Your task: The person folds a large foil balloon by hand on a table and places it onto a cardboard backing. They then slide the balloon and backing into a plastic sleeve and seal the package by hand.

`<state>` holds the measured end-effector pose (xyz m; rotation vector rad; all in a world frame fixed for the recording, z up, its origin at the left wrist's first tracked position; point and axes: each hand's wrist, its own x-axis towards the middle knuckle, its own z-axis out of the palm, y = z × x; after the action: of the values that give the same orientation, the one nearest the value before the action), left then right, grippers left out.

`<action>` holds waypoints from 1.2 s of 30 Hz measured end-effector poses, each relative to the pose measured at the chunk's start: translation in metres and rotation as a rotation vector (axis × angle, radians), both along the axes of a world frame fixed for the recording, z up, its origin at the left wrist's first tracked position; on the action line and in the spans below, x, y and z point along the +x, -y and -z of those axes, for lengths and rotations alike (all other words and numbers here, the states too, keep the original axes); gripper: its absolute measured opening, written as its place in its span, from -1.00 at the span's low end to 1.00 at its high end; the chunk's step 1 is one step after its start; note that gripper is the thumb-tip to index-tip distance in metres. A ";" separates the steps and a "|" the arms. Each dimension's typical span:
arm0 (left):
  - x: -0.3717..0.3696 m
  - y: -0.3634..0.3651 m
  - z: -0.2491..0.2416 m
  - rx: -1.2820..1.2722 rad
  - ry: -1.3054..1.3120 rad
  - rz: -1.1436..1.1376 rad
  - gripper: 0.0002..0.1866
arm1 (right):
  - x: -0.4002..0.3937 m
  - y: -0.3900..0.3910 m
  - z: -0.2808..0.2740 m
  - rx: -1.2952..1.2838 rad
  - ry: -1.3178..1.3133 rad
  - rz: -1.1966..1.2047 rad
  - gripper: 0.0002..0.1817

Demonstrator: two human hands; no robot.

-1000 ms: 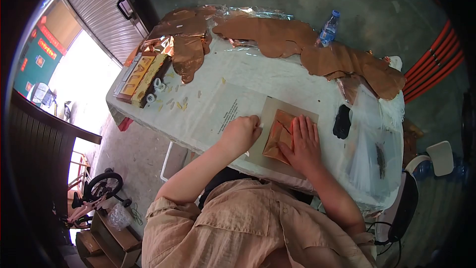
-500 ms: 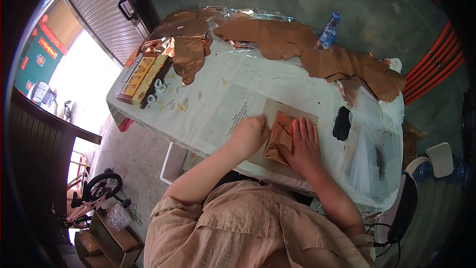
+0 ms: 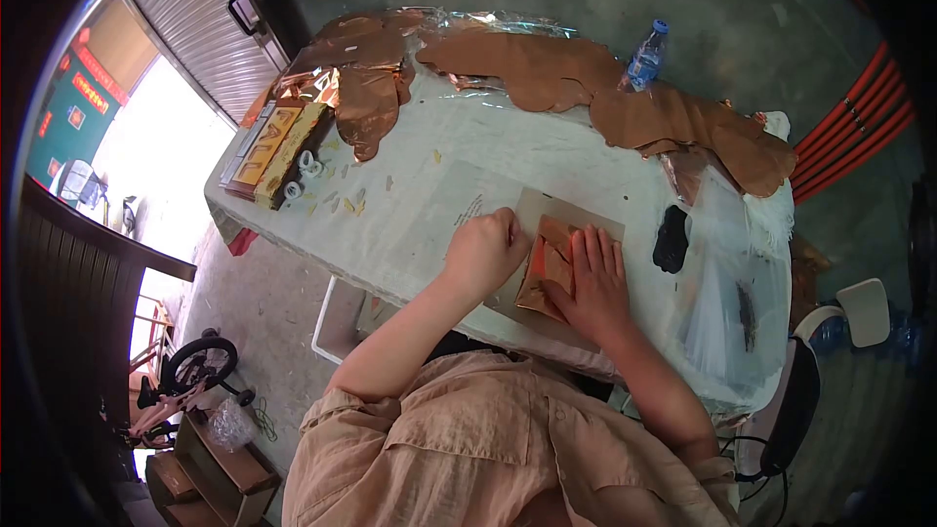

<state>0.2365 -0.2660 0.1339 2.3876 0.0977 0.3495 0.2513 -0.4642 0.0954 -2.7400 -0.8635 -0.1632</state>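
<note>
Head view, right hand (image 3: 593,283): flat, fingers spread, pressing the copper foil piece (image 3: 549,262).
Left hand (image 3: 485,249): curled, fingertips at the foil's left edge.
Foil: on grey card (image 3: 571,218), lower centre.
Table (image 3: 459,151): bare stretch above the card; near edge close.

Our right hand (image 3: 593,283) covers much of the copper foil piece (image 3: 547,263) — its right edge is hidden. Print on the white sheet (image 3: 444,215) is too small for us to read.
</note>
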 end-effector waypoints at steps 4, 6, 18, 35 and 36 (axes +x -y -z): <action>-0.005 0.009 0.008 0.098 -0.020 0.056 -0.81 | 0.000 0.001 0.004 -0.001 0.027 0.001 -0.08; -0.009 0.016 0.014 0.262 0.001 0.123 -0.79 | -0.001 0.000 0.003 0.013 0.023 0.009 -0.07; -0.026 -0.014 -0.003 0.225 -0.110 0.367 -0.88 | 0.000 -0.001 0.000 -0.003 -0.022 0.017 -0.07; -0.019 -0.030 0.010 0.298 -0.053 0.696 -0.44 | 0.006 0.012 -0.007 -0.012 -0.170 -0.054 0.22; -0.018 -0.030 0.010 0.316 -0.047 0.690 -0.45 | 0.007 0.018 -0.014 0.004 -0.254 -0.089 0.31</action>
<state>0.2181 -0.2361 0.1241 2.5528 -0.7937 -0.0258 0.2586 -0.4817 0.1096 -2.6356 -0.9081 0.1956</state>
